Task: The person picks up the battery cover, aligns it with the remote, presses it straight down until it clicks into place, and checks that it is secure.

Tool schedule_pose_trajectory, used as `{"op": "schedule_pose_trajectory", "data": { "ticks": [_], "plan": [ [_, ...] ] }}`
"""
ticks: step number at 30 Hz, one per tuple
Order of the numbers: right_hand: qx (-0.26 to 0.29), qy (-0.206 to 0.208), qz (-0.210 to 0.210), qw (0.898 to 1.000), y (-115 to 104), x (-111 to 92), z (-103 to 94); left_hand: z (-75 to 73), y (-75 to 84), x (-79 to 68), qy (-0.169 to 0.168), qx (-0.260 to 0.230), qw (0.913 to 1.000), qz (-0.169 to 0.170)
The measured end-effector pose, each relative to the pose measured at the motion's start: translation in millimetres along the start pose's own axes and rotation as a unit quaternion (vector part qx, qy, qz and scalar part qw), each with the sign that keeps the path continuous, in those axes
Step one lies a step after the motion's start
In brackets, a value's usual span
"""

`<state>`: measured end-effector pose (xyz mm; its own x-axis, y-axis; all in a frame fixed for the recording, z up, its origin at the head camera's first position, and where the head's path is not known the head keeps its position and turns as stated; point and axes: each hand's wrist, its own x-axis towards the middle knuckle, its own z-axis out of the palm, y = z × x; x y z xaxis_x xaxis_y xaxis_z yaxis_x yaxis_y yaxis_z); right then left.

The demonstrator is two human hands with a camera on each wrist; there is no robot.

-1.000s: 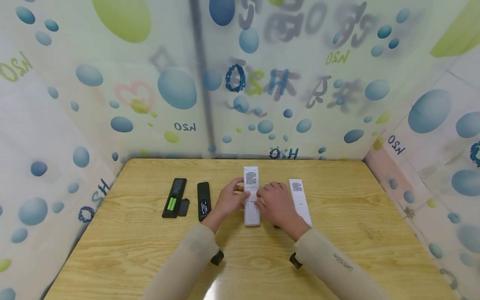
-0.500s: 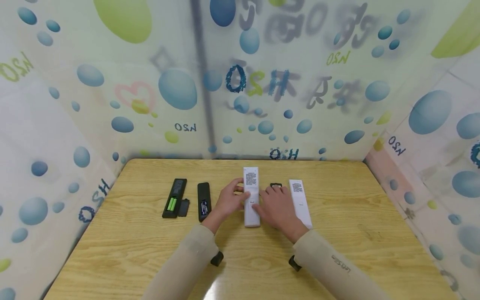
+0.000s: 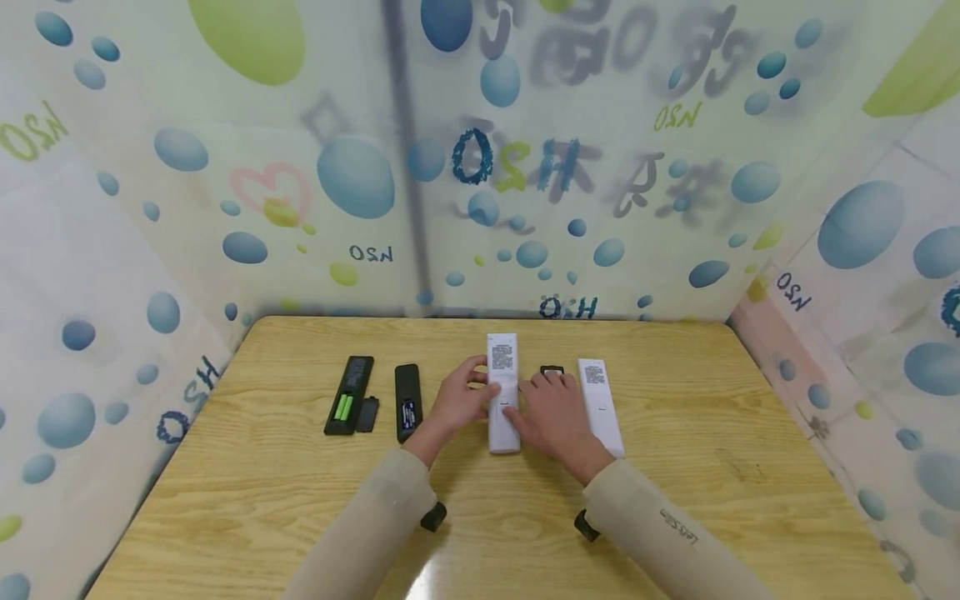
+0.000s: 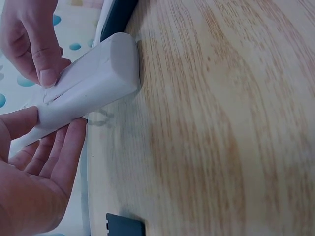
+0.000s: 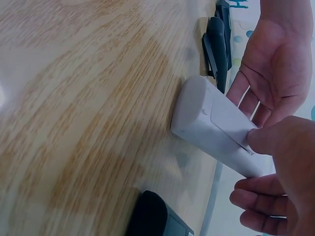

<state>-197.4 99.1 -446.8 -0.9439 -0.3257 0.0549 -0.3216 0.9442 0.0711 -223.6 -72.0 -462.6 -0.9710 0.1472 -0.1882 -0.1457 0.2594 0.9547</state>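
A white remote control lies back side up, its printed label at the far end and its battery cover toward the person. My left hand grips it from the left, thumb on the back edge and fingers underneath. From the other side, my right hand holds it, with the thumb pressed on the battery cover and curled fingers at the side. In the left wrist view a thin gap runs along the cover's edge. A dark remote is mostly hidden beneath my right hand.
On the left of the wooden table lies a black remote with green batteries exposed, its loose cover beside it. Another black remote shows its batteries. A second white remote lies right of my right hand.
My right fingers have drawn back from the white remote's upper right side, uncovering the dark remote's end. The right thumb has slid slightly nearer the person. My left hand keeps its grip.
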Motion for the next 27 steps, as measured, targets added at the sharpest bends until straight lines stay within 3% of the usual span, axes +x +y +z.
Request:
{"op": "schedule_pose_trajectory", "data": {
  "ticks": [14, 27],
  "plan": [
    [0.026, 0.01, 0.0, 1.0, 0.2, 0.9, 3.1, 0.9, -0.7, -1.9, -0.015, -0.016, 0.9997, 0.007],
    [0.063, -0.045, 0.025, 0.997, 1.3, 7.8, -2.4, 1.3, -0.9, -0.5, -0.02, -0.011, 0.9997, 0.009]
  ]
}}
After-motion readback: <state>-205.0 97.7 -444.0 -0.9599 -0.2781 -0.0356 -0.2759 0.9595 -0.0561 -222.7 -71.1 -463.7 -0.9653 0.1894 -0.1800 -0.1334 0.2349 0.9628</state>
